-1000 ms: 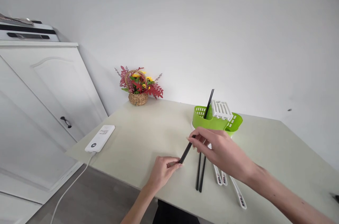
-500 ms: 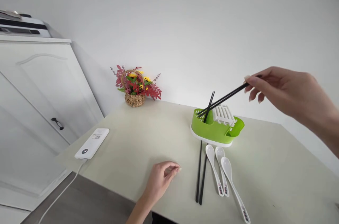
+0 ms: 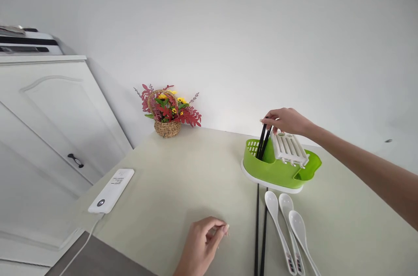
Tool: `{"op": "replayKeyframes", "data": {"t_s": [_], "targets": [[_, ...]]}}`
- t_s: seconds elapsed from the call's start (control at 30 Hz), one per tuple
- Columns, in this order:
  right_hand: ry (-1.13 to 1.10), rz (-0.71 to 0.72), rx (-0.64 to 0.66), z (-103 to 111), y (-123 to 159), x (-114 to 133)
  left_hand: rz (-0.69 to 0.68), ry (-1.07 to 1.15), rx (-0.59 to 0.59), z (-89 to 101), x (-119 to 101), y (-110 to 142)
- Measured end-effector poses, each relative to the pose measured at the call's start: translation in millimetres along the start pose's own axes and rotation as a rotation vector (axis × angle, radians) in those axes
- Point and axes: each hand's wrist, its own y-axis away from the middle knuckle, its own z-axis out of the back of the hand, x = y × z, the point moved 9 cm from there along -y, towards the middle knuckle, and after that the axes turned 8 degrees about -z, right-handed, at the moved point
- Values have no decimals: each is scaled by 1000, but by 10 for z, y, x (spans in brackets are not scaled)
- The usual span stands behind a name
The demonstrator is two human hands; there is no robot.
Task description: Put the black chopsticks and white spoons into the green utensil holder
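My right hand (image 3: 287, 120) pinches the tops of black chopsticks (image 3: 263, 143), which stand almost upright in the left compartment of a green cutlery holder (image 3: 271, 171). Exactly how many of them the fingers grip is hidden. A white slatted rack (image 3: 290, 149) forms the holder's middle, and a white base lies beneath it. In front of the holder, two more black chopsticks (image 3: 256, 232) lie on the table beside three white spoons (image 3: 277, 219). To their left rests my left hand (image 3: 202, 243), fingers curled and thumb against forefinger, with nothing visible in it.
A wicker basket of artificial flowers (image 3: 167, 129) stands at the back by the wall. On the table's left side lies a white power bank (image 3: 112, 191) with a cable (image 3: 81, 245) hanging over the edge. A white cabinet (image 3: 48, 136) is at the left.
My right hand has moved left and inward to the holder, bringing its slanted chopsticks upright in the left compartment. The view has shifted slightly; my left hand keeps its curled pose.
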Motion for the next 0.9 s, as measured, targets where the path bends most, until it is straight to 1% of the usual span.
{"op": "replayKeyframes", "data": {"t_s": [0.07, 0.13, 0.2, 0.27, 0.33, 0.4, 0.5, 0.57, 0.63, 0.7, 0.8, 0.83, 0.9], "targets": [[74, -23, -88, 64, 10, -42, 5, -10, 8, -4, -2, -5], [147, -38, -213, 180, 108, -35, 5, -27, 17, -10, -8, -9], [178, -19, -328, 283, 295, 39, 0, -42, 18, -10, -20, -9], [175, 33, -385, 310, 545, 156, -16, -46, 22, -11, -42, -6], [163, 103, -367, 242, 833, 276, -45, -53, 26, -7, -77, -1], [145, 175, -298, 100, 1153, 361, -83, -81, 36, -12, -125, 8], [98, 267, -188, -160, 1680, 367, -131, -184, 39, -64, -205, 35], [53, 257, -143, -329, 2014, 234, -162, -289, 31, -160, -279, 58], [-36, 163, -110, -501, 2298, -21, -202, -409, 30, -326, -381, 71], [-193, 36, -69, -701, 2542, -336, -236, -532, 49, -542, -492, 60], [-360, -86, -150, -933, 2877, -746, -234, -725, 104, -834, -625, -16], [-405, -121, -193, -1002, 2979, -866, -219, -792, 129, -898, -655, -53], [-507, -206, -279, -1138, 3161, -1097, -187, -921, 184, -962, -709, -128]]}}
